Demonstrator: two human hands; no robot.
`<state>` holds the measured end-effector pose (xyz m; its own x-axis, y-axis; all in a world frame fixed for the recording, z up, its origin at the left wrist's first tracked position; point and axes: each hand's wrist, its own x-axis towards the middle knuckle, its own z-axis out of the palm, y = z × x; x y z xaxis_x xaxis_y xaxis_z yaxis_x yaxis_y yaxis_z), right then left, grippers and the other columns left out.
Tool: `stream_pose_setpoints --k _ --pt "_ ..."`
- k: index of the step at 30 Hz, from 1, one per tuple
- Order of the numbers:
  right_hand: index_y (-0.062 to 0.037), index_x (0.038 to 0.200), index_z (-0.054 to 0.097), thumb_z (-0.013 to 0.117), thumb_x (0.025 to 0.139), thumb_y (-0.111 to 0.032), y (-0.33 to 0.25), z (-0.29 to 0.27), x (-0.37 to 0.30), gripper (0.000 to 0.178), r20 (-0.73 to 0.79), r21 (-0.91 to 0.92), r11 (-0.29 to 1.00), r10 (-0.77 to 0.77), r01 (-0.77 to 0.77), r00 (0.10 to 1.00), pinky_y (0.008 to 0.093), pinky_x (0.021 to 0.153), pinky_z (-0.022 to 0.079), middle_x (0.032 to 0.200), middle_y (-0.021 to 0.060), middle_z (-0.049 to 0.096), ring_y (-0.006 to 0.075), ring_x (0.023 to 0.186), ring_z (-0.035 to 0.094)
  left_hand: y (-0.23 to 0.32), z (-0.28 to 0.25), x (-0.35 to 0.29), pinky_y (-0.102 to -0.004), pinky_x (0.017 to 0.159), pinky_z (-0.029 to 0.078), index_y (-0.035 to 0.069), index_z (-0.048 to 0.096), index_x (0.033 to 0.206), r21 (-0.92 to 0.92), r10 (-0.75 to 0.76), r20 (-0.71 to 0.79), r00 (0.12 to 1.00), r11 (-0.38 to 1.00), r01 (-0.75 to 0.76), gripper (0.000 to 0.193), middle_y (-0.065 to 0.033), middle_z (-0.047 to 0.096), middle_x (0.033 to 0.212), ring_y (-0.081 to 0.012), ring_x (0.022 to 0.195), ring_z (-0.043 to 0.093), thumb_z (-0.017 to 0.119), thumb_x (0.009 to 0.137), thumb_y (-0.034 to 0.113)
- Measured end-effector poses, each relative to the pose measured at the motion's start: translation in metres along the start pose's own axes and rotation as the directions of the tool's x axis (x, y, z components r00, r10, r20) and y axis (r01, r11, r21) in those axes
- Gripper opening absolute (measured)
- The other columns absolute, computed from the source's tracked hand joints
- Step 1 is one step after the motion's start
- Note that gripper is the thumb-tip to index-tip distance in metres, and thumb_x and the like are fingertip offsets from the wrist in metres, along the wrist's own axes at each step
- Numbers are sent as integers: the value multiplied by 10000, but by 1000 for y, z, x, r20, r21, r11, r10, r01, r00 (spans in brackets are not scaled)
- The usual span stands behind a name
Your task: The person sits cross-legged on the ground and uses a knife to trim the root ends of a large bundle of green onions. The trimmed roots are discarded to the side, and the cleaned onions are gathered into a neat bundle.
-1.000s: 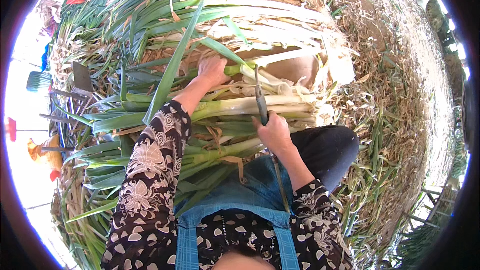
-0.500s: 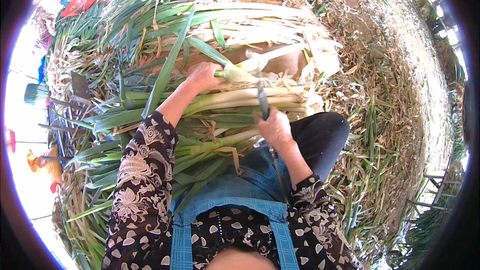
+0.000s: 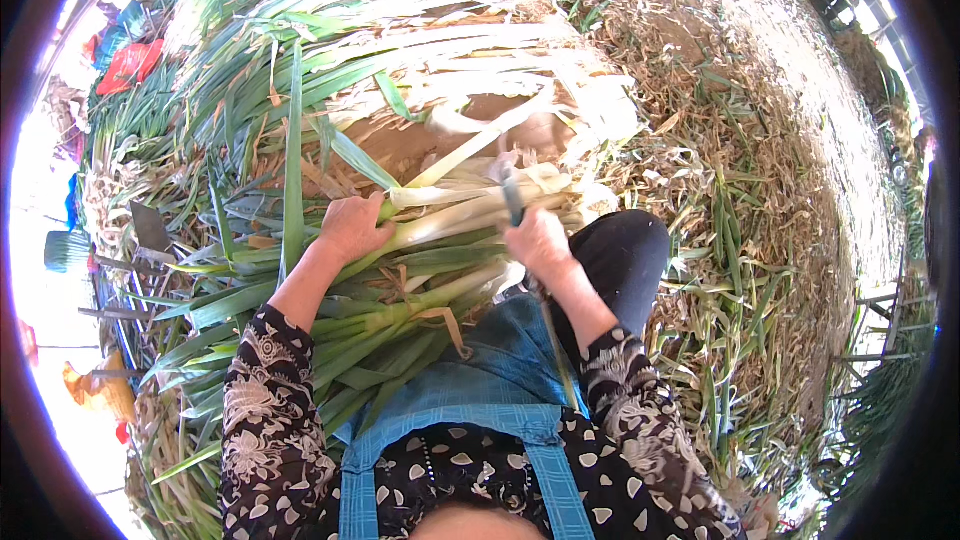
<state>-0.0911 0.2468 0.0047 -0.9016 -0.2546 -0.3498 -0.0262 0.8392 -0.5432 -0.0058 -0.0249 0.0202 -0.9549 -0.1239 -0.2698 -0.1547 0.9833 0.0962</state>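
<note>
Left hand (image 3: 355, 228) closed round a leek (image 3: 430, 196), white end running right of that hand. Right hand (image 3: 540, 242) grips a slim tool (image 3: 513, 198), tip blurred. More leeks (image 3: 400, 315) bodyward of left hand.

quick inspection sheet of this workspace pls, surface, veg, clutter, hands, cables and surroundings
Surface: brown ground, largely strewn with dry husks
Job's things: pile of leek-like stalks, white ends right, leaves left; slim hand tool, tip blurred
Clutter: loose green leaves among husks on the right
Left hand: closed around a leek-like stalk
Right hand: closed around the tool's handle
Cables: thin line running down from near the right wrist over the blue apron; hose or cord, cannot tell
Surroundings: red item upper left, orange-yellow item left, both unclear
</note>
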Motion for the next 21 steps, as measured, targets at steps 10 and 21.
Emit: stream_pose_setpoints --k 10,21 --pt "71 945 673 610 800 -280 20 -12 27 386 47 -42 999 20 -18 999 440 869 511 945 294 664 413 946 650 -21 -7 -20 -423 807 503 10 670 1078 -361 95 98 991 931 -53 521 -215 683 870 -336 809 659 654 813 458" --pt "112 938 657 650 819 -400 15 11 44 525 16 24 996 -87 87 996 449 873 504 923 335 644 440 966 634 -32 -29 -37 -454 779 501 57 669 1068 -58 34 266 963 998 -19 471 -182 682 907 -346 873 652 662 766 418"
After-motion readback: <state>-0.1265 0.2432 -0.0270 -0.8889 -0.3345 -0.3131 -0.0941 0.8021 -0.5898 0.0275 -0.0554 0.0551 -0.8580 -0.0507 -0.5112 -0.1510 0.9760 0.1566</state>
